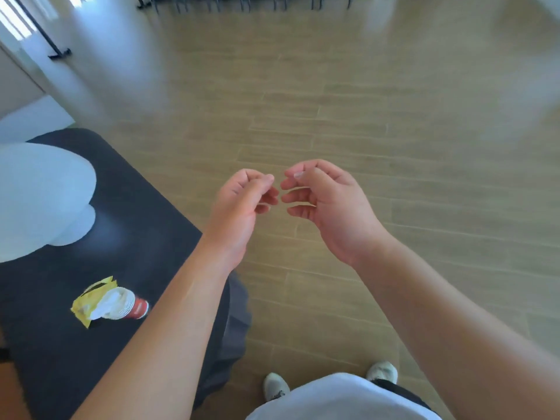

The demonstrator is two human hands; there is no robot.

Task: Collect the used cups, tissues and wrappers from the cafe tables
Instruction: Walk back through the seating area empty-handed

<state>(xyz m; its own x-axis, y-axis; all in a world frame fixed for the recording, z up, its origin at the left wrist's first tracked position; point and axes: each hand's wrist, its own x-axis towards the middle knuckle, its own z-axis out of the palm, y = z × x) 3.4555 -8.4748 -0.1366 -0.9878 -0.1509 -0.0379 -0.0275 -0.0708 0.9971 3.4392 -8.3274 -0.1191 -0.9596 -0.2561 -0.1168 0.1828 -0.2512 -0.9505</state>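
A stack of red paper cups [133,306] lies on its side on the dark table [54,344] at the lower left. A white tissue [106,304] is stuffed in its mouth and a yellow wrapper [88,301] sits against it. My left hand [242,204] and my right hand [321,201] hover side by side over the wooden floor, to the right of the table. Their fingers hang loosely curled, fingertips nearly meeting, and neither holds anything.
A large white rounded object [39,201] rests on the table's far left. A dark cloth [233,322] hangs over the table's right edge. Black stand legs [59,53] are at the upper left, more legs along the top. My shoes [275,386] stand on the wood floor [363,101].
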